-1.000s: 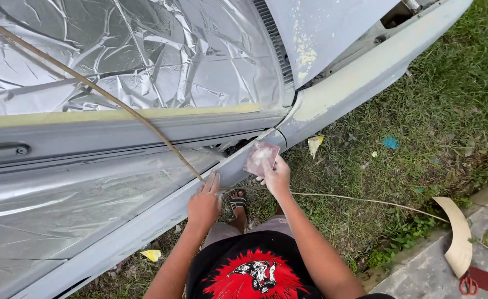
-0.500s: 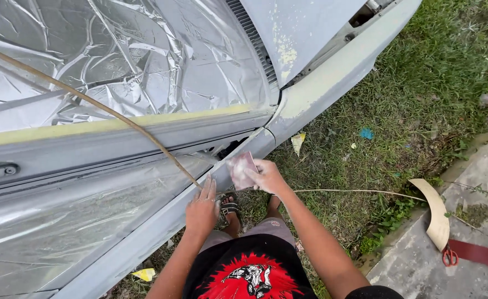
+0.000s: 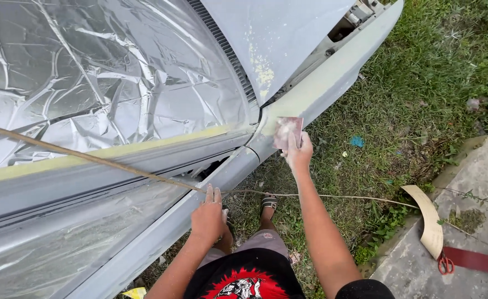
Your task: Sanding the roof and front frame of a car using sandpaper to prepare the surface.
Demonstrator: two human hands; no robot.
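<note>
My right hand (image 3: 299, 155) holds a dusty reddish-brown sheet of sandpaper (image 3: 286, 133) flat against the grey primed car body (image 3: 316, 91), at the corner where the fender meets the windscreen pillar. Lower down, my left hand (image 3: 208, 217) rests palm-down on the edge of the grey panel (image 3: 161, 232) and holds nothing. Silver foil masking (image 3: 105, 77) covers the windscreen, edged with yellowish tape (image 3: 144, 148). A thin tan cord (image 3: 89, 158) runs across the car past my left hand.
Grass (image 3: 421, 94) lies to the right of the car, with small bits of litter. A concrete slab (image 3: 460, 238) at lower right carries a curved tan strip (image 3: 429, 221) and a red-handled tool (image 3: 476, 260). My sandalled foot (image 3: 267, 204) stands by the car.
My right hand has slid the sandpaper up and to the right along the body edge. The left hand stays on the panel. The camera view has shifted.
</note>
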